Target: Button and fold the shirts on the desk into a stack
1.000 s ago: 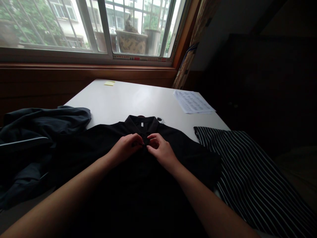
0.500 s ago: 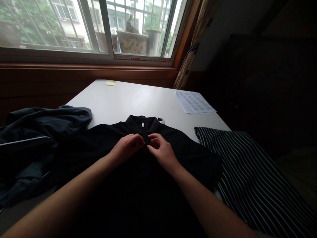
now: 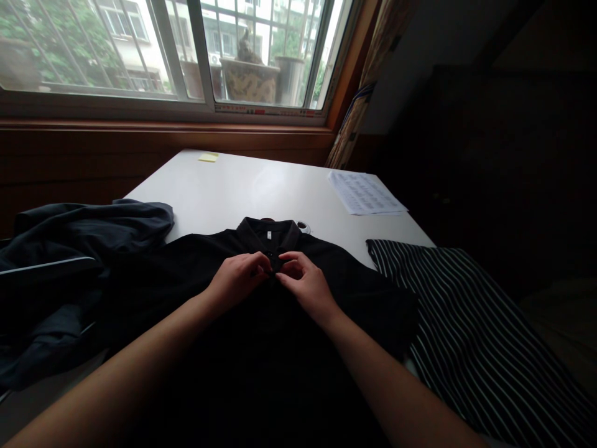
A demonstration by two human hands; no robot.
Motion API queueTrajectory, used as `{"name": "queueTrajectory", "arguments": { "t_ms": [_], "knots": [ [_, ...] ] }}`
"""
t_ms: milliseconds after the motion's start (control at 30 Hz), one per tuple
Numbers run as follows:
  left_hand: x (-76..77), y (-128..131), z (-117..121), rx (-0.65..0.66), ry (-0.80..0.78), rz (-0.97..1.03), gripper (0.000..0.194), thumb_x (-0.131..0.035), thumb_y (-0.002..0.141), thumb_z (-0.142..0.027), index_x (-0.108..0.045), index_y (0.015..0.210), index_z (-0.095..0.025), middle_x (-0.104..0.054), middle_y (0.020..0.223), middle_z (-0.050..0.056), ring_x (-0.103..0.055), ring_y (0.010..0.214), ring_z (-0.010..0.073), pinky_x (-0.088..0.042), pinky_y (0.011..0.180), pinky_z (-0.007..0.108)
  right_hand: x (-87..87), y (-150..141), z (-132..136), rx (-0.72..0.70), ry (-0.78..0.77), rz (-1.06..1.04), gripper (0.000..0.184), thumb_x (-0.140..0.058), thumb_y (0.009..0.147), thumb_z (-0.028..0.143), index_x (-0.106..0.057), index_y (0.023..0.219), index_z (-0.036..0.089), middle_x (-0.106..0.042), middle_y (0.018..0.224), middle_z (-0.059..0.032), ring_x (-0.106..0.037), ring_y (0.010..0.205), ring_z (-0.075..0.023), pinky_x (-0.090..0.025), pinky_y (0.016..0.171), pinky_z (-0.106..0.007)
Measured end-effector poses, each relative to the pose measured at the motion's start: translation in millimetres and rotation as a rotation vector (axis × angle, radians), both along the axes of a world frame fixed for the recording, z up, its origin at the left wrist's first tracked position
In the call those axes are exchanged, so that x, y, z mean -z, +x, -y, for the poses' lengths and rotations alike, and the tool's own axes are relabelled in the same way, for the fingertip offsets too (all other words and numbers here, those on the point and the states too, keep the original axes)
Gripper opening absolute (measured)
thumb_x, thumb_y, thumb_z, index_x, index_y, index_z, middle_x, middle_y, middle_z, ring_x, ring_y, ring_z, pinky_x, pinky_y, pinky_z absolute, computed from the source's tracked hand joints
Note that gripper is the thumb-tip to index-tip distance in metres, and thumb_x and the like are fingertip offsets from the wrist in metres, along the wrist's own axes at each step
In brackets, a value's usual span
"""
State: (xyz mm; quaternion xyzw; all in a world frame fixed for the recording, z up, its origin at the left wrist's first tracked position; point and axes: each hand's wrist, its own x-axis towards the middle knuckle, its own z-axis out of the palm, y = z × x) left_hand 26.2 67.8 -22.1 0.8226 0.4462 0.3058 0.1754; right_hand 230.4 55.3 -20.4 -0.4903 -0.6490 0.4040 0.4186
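A black collared shirt lies spread flat on the white table, collar pointing away from me. My left hand and my right hand meet just below the collar. Both pinch the shirt's front opening, fingers curled tight on the cloth around a small button. A white label shows inside the collar.
A dark blue-grey garment is heaped at the left. A black-and-white striped cloth lies at the right. Printed paper sheets rest at the far right corner, a yellow sticky note near the window wall.
My hands stay pinched at the shirt's front opening; the fingers shift only slightly. Nothing else has moved.
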Motion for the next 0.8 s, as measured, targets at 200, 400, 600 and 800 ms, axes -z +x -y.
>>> {"name": "queueTrajectory", "arguments": {
  "t_ms": [200, 400, 600, 800],
  "knots": [
    [-1.4, 0.1, 0.5, -0.004, -0.028, 0.004, 0.018, -0.065, 0.081, -0.012, -0.063, 0.095, -0.024, -0.071, 0.084, -0.003, -0.067, 0.073, 0.0136, -0.047, 0.065, 0.021, 0.6, 0.8, -0.1, -0.042, -0.026, -0.058, 0.030, -0.069, 0.084, 0.027, -0.065, 0.113, 0.025, -0.073, 0.091, -0.0016, -0.070, 0.088, -0.0191, -0.052, 0.080, -0.032],
    [-1.6, -0.3, -0.4, 0.009, -0.114, 0.110, 0.017, -0.065, 0.081, -0.012, -0.063, 0.094, -0.023, -0.070, 0.085, -0.002, -0.065, 0.073, 0.0130, -0.047, 0.065, 0.021, -4.4, -3.6, 3.7, -0.053, 0.107, 0.063, 0.026, -0.068, 0.084, 0.018, -0.066, 0.109, 0.024, -0.071, 0.100, -0.0017, -0.067, 0.083, -0.0161, -0.053, 0.078, -0.030],
    [-0.3, -1.9, -2.8, 0.040, -0.186, 0.228, 0.015, -0.067, 0.081, -0.016, -0.063, 0.094, -0.021, -0.069, 0.085, -0.001, -0.065, 0.076, 0.0141, -0.050, 0.068, 0.023, -5.2, -3.9, 4.5, -0.067, 0.179, 0.170, 0.011, -0.073, 0.082, 0.021, -0.065, 0.090, 0.021, -0.064, 0.095, -0.0015, -0.064, 0.078, -0.0145, -0.051, 0.068, -0.026],
    [-1.3, -0.8, -1.6, 0.031, -0.191, 0.261, 0.012, -0.068, 0.081, -0.018, -0.063, 0.092, -0.020, -0.070, 0.085, 0.000, -0.066, 0.077, 0.0149, -0.050, 0.068, 0.024, -6.7, -4.7, 8.0, -0.068, 0.170, 0.241, 0.021, -0.069, 0.087, 0.040, -0.067, 0.095, 0.021, -0.066, 0.092, -0.0040, -0.064, 0.082, -0.0179, -0.051, 0.072, -0.029]
  ]
}}
